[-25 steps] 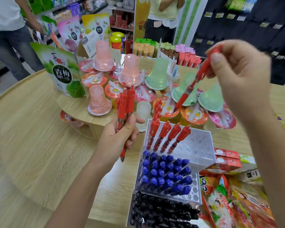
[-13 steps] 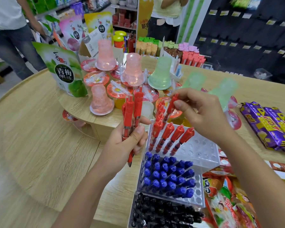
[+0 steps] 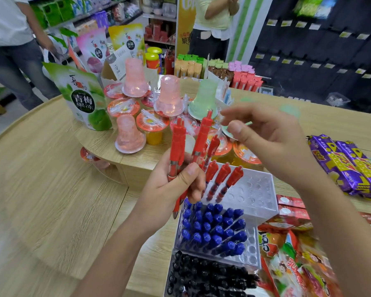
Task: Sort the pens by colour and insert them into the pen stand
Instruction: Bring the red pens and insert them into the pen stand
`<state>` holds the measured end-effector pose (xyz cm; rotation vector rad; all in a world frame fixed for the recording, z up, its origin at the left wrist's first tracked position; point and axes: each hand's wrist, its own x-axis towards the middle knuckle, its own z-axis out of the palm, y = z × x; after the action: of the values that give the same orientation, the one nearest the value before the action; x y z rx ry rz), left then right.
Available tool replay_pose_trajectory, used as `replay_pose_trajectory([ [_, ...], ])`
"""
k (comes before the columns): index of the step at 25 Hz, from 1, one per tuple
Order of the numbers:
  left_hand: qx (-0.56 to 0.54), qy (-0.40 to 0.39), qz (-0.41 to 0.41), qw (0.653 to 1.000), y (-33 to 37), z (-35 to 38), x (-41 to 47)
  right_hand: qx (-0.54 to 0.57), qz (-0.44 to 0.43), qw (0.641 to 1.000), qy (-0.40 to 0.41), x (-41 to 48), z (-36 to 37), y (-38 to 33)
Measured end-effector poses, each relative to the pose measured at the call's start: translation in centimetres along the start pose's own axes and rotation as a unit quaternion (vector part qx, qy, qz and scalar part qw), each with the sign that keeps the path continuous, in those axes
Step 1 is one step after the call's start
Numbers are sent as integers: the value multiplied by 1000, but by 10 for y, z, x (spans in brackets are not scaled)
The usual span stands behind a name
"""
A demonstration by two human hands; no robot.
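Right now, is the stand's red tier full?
Not full: the red tier shows empty holes beside its few red pens.

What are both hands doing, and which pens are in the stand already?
pen stand: top tier has many empty holes.
left hand: grips a bunch of red pens.
bunch of red pens: upright, not yet slotted in.
right hand: open, holds nothing, near the bunch's tops.
slotted red pens: lean in the top tier.
blue pens: slotted, middle tier nearly full.
black pens: slotted, bottom tier.

Red pens (image 3: 222, 177) lean in clear pen stand (image 3: 256, 197)
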<state>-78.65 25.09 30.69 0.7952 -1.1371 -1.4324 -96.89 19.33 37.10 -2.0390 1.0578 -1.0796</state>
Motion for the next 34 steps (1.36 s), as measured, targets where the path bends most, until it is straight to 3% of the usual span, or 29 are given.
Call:
replay_pose_trajectory([
  [3,5,-16,-13,1000,-1,11,-3,135,14,991,-15,-4,4,-17],
  [6,6,-15,-20,1000,-3,16,-5,117,3,993,-6,-6,4,-20],
  [11,44,39,-49,997,-3,9,-10,135,-43,977,160,4,-34,-26],
  [14,35,60,-58,996,-6,3,-14,68,-93,970,212,12,-47,-25],
  [18,42,45,-53,997,-9,0,-17,-65,-115,979,157,12,-23,-9],
  [23,10,19,-45,999,-10,-3,-19,-132,-108,985,40,0,1,18],
  [30,-63,27,-45,997,-11,-5,-18,-148,-117,982,15,2,-3,17],
  [34,-51,30,-17,998,-11,-4,-18,-163,-115,980,20,3,-7,20],
])
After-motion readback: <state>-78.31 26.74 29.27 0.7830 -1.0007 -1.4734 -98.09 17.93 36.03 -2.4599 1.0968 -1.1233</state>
